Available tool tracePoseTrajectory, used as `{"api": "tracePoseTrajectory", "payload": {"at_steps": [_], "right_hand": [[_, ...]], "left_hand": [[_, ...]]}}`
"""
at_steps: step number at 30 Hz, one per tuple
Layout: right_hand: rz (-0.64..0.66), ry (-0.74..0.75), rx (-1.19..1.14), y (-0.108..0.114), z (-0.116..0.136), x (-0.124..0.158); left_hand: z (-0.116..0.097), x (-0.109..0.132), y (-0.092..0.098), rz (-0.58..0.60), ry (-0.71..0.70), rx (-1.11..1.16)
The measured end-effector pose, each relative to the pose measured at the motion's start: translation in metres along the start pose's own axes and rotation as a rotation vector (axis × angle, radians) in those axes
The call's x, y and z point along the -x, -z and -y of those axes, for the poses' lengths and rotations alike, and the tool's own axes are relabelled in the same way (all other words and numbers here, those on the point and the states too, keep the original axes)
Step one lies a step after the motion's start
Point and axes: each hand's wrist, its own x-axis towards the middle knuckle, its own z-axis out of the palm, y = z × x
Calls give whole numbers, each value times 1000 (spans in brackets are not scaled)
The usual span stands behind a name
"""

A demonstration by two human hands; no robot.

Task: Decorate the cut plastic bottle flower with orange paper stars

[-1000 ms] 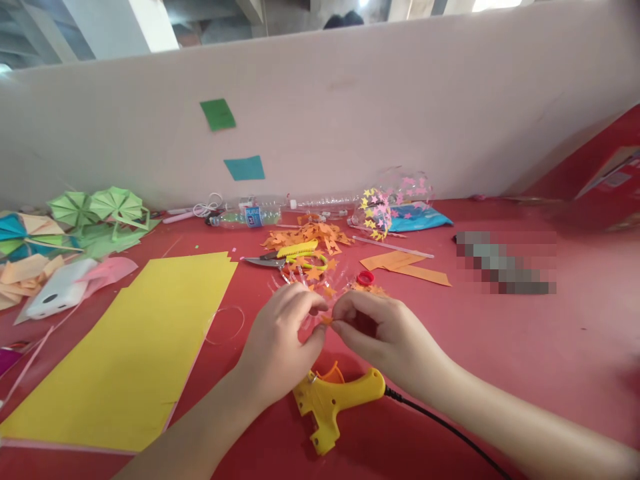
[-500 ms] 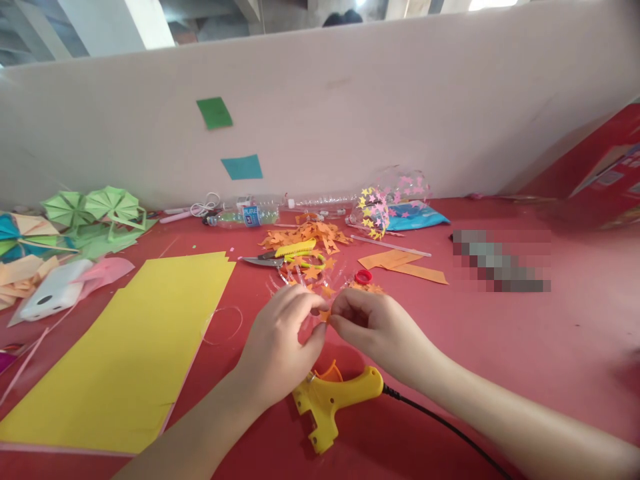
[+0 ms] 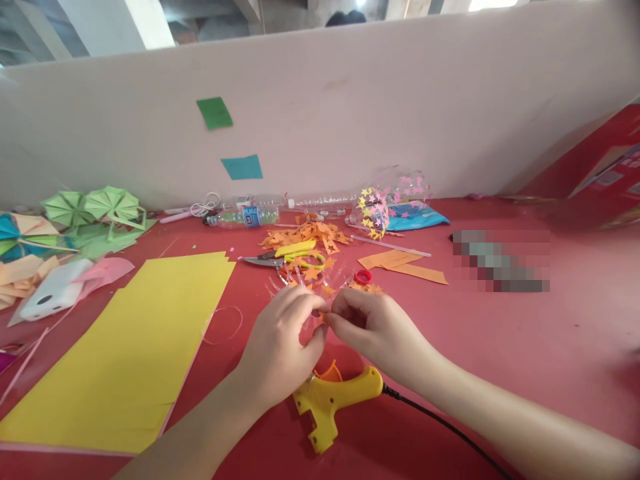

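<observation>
Between hands [image 3: 280,343] [image 3: 383,327], orange star [image 3: 323,317], paper [image 3: 125,353] edge left, wide tabletop [image 3: 525,360] right

We record a yellow glue gun [image 3: 347,395] with orange trigger [image 3: 330,372] and black cable [image 3: 445,425] at bottom centre of the frame. The small paper star [image 3: 323,317] mid-frame is orange, as is the heap of cut-outs [image 3: 306,236] above it. At left we note yellow sheets [image 3: 120,353] edged in pink. Upper left of centre, we log one green square [image 3: 215,113] and one blue square [image 3: 242,167]. Right of centre, clear plastic [image 3: 393,177] bears yellow and pink stars [image 3: 370,213]. The tabletop [image 3: 500,353] is red.
</observation>
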Motion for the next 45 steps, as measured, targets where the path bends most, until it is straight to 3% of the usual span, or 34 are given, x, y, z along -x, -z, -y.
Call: {"api": "tracePoseTrajectory", "payload": {"at_steps": [11, 22, 34, 37, 40, 45], "right_hand": [[-64, 53, 90, 12, 6, 3], [-169, 254, 275, 12, 1, 7], [-277, 481, 461, 7, -6, 10], [-245, 511, 522, 8, -4, 14], [-133, 565, 614, 6, -2, 18], [46, 594, 806, 3, -7, 17]], "left_hand": [[2, -3, 7, 20, 11, -67], [7, -7, 21, -2, -140, -315], [14, -6, 22, -111, -17, -265], [15, -8, 25, -179, 61, -212], [21, -11, 26, -224, 153, -126], [32, -12, 21, -193, 248, 7]]}}
